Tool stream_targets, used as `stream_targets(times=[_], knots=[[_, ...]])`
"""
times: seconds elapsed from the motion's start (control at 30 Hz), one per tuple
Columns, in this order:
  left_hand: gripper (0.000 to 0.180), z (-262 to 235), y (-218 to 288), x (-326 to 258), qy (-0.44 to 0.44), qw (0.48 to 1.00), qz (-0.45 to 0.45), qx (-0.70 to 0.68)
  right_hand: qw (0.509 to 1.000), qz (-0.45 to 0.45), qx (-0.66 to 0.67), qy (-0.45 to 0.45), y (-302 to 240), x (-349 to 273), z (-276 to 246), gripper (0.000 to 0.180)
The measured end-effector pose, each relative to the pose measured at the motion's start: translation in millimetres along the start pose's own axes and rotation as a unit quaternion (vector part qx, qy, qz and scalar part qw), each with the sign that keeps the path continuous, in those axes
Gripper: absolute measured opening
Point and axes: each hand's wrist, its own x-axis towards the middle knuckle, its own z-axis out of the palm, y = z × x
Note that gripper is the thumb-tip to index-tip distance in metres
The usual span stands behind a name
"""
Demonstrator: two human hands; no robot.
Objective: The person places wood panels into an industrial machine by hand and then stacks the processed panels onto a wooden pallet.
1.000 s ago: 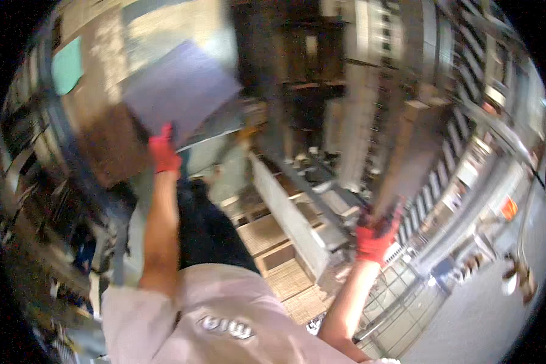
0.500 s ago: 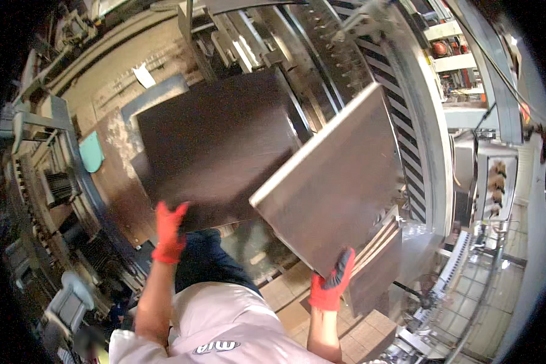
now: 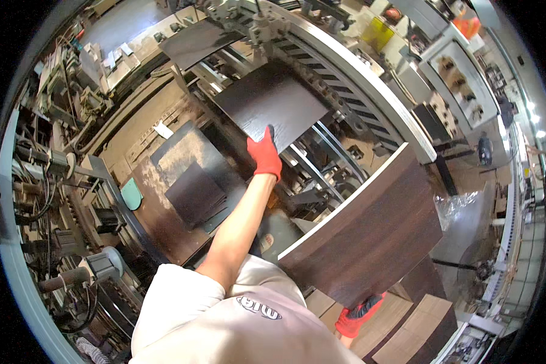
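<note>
A dark panel (image 3: 276,100) lies flat across metal rails ahead of me. My left hand (image 3: 264,156), in a red glove, reaches to its near edge with the fingers stretched forward and the thumb apart; the fingertips seem to touch the panel. To the right, a dark brown wood-grain panel (image 3: 370,227) with a pale long edge is tilted. Gloved in red with a dark palm, my right hand (image 3: 359,315) grips it at its lower edge; part of that hand is hidden behind the panel.
Flat brown boards (image 3: 415,330) are stacked at the lower right. A striped rail (image 3: 321,73) runs behind the machine bed. Another dark panel (image 3: 200,42) sits farther off. On the left are a worn board (image 3: 151,212), a teal pad (image 3: 131,193) and machine parts (image 3: 103,267).
My left hand has moved forward and right, to the panel on the rails. The right-hand panel has swung lower, still in my right hand. The view has turned too.
</note>
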Motion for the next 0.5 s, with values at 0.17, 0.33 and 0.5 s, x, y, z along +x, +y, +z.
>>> stream_targets(times=[0.17, 0.33, 0.5], knots=[[0.040, 14.6, -8.9, -8.5, -0.035, 0.995, 0.081, 0.052, 0.996, -0.007, -0.082, 0.030, -6.6, -21.0, -40.6, 0.064], [0.041, 8.6, -10.3, -4.5, -0.021, 0.998, 0.048, 0.040, 0.939, 0.250, 0.169, 0.166, -11.4, 23.8, -52.6, 0.039], [0.044, 12.9, -17.0, -4.1, -0.039, 0.997, 0.072, 0.016, 0.957, 0.245, 0.118, 0.101, 13.3, 48.6, -64.5, 0.038]])
